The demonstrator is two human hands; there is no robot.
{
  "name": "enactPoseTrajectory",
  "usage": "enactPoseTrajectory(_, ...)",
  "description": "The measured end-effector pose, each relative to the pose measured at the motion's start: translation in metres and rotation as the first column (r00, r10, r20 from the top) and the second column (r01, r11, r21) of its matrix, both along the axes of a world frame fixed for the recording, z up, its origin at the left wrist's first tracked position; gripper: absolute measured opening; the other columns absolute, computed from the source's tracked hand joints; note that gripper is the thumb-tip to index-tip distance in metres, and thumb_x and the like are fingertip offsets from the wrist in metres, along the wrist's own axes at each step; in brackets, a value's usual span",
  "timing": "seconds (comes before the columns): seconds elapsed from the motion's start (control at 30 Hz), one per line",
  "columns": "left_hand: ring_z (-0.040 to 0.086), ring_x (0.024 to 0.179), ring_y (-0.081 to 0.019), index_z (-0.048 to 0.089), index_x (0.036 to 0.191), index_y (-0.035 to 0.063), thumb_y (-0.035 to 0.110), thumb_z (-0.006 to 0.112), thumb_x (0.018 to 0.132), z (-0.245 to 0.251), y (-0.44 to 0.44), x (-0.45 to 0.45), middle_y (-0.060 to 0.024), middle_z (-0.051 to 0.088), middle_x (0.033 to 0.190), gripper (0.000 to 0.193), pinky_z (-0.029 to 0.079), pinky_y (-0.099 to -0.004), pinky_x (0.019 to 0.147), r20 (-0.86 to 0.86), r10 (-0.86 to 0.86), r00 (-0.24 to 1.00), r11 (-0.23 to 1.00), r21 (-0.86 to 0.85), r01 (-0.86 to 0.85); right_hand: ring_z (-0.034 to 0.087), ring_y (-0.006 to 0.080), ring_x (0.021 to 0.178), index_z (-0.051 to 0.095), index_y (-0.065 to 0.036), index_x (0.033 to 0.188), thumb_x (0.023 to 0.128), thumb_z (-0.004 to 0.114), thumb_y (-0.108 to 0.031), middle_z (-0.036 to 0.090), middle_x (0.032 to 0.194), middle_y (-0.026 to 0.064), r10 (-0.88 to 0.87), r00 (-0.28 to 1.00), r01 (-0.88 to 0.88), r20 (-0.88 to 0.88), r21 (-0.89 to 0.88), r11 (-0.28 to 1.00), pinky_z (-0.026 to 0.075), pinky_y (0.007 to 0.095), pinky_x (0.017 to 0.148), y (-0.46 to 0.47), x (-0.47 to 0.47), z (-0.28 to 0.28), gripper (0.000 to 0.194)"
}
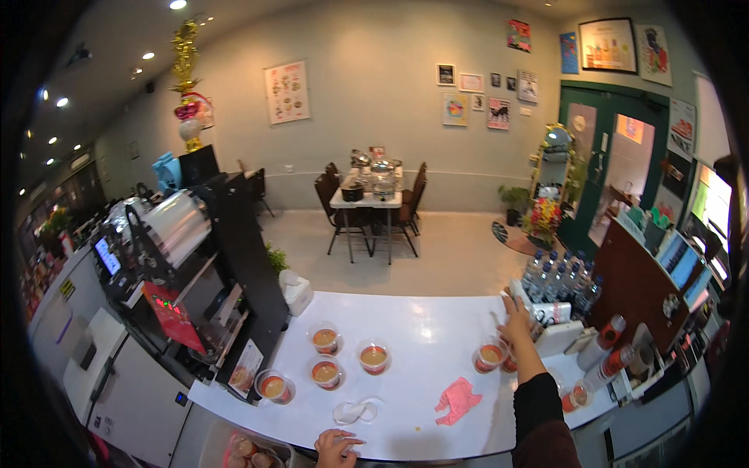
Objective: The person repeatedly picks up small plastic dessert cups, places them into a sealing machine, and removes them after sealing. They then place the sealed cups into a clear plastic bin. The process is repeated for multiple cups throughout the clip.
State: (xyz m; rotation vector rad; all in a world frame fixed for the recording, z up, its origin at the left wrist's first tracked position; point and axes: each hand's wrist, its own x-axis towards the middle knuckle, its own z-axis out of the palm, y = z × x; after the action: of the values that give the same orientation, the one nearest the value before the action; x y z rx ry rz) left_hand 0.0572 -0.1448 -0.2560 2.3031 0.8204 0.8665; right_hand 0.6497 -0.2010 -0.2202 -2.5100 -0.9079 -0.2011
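My right hand [516,316] reaches over the right side of the white counter [409,327], at a pale item beside the water bottles; its fingertips are too small to read. My left hand [336,447] is at the counter's near edge, its fingers apart, holding nothing. Several clear plastic cups of brown drink stand on the left half, among them one cup [374,356] near the middle. Another cup [489,355] stands below my right hand, with one more partly hidden by my forearm. A pink cloth [458,401] and clear plastic lids [354,411] lie near the front.
A tissue box [297,294] and a black sealing machine [234,263] flank the counter's left end. Water bottles [559,281] stand at the back right, with red-topped bottles [611,333] nearer. A bin with used-looking cups [248,450] sits below the left edge.
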Motion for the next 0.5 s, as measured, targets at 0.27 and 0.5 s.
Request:
enactPoseTrajectory(0.27,0.056,0.113,-0.0348,0.075,0.101,0.0108,0.007,0.064,0.072,0.005,-0.007,-0.009,-0.0118,0.067,0.11,0.031,0.046,-0.0471,0.094,0.062,0.064,0.996,0.998,-0.018,-0.063,0.035,0.0425,0.141,0.033,-0.034,0.154,0.055,0.09,-0.008,0.018,0.166,0.0105,-0.155,0.985,0.155,-0.071,-0.002,0.988,0.048,0.0558,0.103,0.031,-0.014,0.017,0.117)
enactPoseTrajectory(0.5,0.052,0.122,-0.033,0.071,0.114,0.0107,0.014,0.077,0.076,0.012,0.008,0.017,-0.0145,0.054,0.122,0.038,0.045,-0.0395,0.1,0.196,0.018,0.98,0.96,-0.279,0.038,0.051,0.0402,0.125,0.046,-0.022,0.148,0.062,0.084,-0.011,0.022,0.162,0.0195,0.355,0.926,-0.376,0.128,0.258,0.89,0.055,0.0474,0.091,0.083,-0.152,0.06,0.095)
